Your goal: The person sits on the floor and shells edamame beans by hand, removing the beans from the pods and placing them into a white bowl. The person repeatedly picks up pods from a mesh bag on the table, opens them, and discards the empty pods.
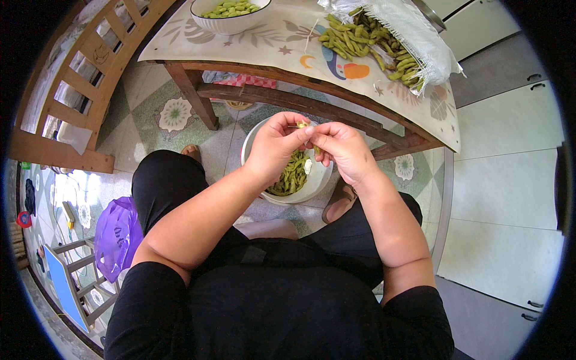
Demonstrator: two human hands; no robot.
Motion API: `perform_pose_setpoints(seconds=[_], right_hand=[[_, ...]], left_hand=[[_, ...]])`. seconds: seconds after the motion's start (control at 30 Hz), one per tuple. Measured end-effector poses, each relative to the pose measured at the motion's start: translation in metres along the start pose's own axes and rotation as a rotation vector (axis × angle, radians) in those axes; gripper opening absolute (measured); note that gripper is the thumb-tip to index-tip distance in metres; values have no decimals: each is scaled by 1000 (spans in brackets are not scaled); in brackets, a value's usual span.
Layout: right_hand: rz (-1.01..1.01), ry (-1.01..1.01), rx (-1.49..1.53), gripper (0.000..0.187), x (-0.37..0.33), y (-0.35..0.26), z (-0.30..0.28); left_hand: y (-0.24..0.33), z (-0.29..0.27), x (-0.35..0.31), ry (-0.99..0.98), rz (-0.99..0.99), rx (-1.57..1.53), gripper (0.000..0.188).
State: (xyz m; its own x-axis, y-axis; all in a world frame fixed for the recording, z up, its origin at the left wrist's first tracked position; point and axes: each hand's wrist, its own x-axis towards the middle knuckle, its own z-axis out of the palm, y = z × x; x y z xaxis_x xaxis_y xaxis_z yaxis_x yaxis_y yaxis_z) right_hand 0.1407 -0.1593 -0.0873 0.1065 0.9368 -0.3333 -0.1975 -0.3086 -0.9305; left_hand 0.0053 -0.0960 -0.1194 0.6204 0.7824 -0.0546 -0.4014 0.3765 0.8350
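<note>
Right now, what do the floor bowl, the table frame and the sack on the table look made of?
Floor bowl: likely metal or enamel, with a pale, smooth, thin rim. Table frame: wood, brown with visible grain. Sack: woven white plastic mesh with frayed edges, green pods spilling out.

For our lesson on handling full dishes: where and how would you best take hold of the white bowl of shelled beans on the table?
Probably grip the white bowl by its rim, one hand on each side, coming from the table edge nearest the person. It stands upright and full of beans, its walls curve inward below, and the pile of pods lies well to its right, so both sides are free.
</note>
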Motion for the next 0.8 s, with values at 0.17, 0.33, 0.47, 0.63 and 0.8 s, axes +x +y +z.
perform_pose_setpoints(seconds=[0.17, 0.33, 0.47, 0.63, 0.8], right_hand=[[46, -45, -4, 17, 0, -2, -4], [120, -90, 56, 18, 1, -6, -8], [99, -46, 89, 16, -1, -7, -9], [13, 36, -99, 16, 1, -2, -3], [36, 71, -288, 15, 2, -3, 4]], left_hand=[[6, -2, 2, 83, -8, 143, 14], [6, -3, 2, 66, 66, 252, 15], [10, -1, 1, 55, 82, 244, 11], [6, -2, 2, 110, 6, 195, 13], [4, -7, 3, 124, -39, 270, 15]])
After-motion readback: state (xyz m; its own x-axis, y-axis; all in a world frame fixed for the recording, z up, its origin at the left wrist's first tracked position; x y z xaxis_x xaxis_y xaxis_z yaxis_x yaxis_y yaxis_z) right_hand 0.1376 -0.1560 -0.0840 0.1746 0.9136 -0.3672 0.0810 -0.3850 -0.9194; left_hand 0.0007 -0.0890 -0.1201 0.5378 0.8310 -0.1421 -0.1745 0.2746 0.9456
